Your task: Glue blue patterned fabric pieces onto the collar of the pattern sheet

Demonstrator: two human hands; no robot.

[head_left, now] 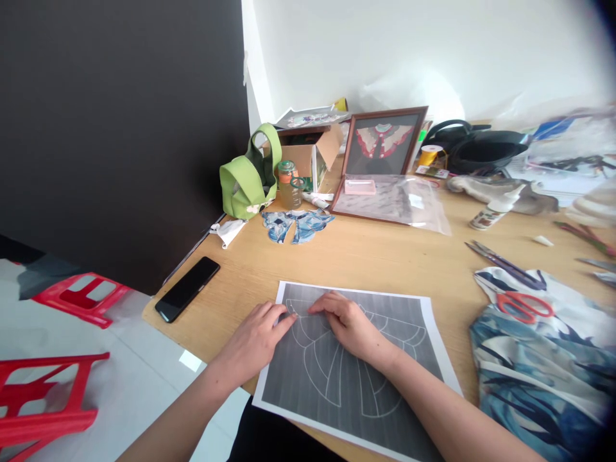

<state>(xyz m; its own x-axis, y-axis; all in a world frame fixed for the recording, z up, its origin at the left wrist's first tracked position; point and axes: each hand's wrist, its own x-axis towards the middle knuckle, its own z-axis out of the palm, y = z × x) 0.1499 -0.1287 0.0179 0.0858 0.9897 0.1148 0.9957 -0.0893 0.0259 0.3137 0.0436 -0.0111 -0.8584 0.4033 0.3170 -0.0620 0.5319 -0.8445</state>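
A dark grey printed sheet with a white-lined, petal-like collar pattern and a white border lies on the table in front of me. My left hand rests at the sheet's upper left edge, its fingers bent and the thumb apart on the paper. On the upper middle of the pattern lies my right hand, fingers reaching left and touching the lines. I see nothing held in either hand. Both sets of fingertips are close to each other, with a small gap between them. My right forearm covers part of the pattern.
A black phone lies left. Blue patterned cut pieces, a green bag, a jar and a framed collar stand behind. At right are blue-white fabric, orange-handled scissors, dark shears and a white bottle.
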